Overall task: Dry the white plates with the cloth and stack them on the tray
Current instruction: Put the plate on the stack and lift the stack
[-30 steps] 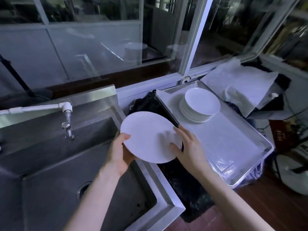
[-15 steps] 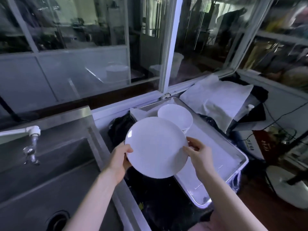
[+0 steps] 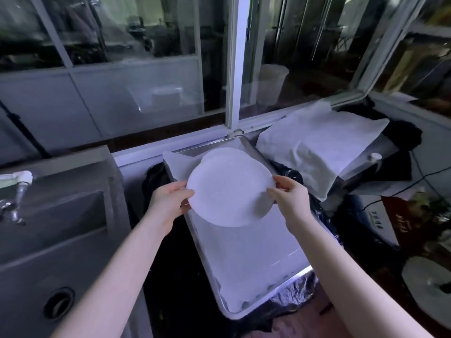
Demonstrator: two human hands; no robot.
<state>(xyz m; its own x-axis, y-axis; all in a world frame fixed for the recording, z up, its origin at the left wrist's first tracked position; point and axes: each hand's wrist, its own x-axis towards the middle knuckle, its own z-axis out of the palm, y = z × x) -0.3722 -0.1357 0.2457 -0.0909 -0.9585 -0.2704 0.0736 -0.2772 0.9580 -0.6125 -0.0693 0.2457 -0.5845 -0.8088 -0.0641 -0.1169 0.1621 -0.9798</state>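
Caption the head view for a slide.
Left hand and right hand hold a white plate over the plate stack on the tray.

A steel sink [image 3: 61,240] fills the left of the frame, with its white tap [image 3: 20,185] at the left edge and its round drain [image 3: 58,302] at lower left. A white window frame [image 3: 238,69] rises at top centre. Black plastic [image 3: 170,276] lies below centre. At the right sit a red box [image 3: 400,220] and a black cable [image 3: 424,176].

Both hands hold a white plate [image 3: 229,191] by its rim above the far half of the metal tray [image 3: 258,284]: left hand [image 3: 168,201] at its left edge, right hand [image 3: 290,198] at its right. The stack of plates [image 3: 224,152] is largely hidden behind it. Sink [image 3: 61,230] at left.
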